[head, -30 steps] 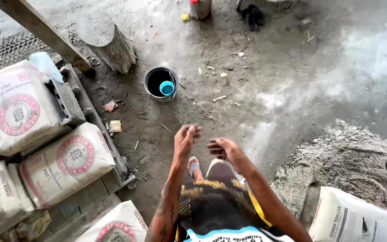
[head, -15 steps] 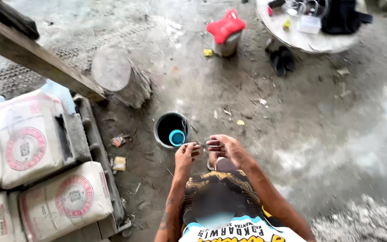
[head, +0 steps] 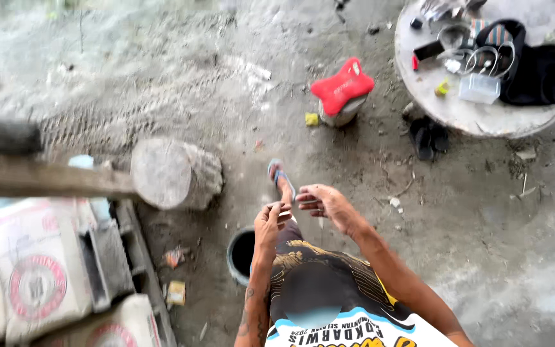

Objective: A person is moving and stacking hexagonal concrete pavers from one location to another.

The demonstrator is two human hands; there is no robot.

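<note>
hands in head view: left hand (head: 271,222) and right hand (head: 324,202) meet above a dark bucket (head: 242,254) on the floor, fingertips pinched on something too small to tell, grip neither clenched nor fully released. nothing visibly finished. white sacks (head: 33,276) with round red labels stacked at left; red-lidded container (head: 342,87) beside the round surface (head: 476,119).

You are looking down at two hands, the left hand (head: 270,222) and the right hand (head: 326,204), one black bucket (head: 241,254), one log stump (head: 173,172), one red stool (head: 342,87), one round table (head: 476,119), one pair of black sandals (head: 430,137) and three cement sacks (head: 33,276) showing.
</note>
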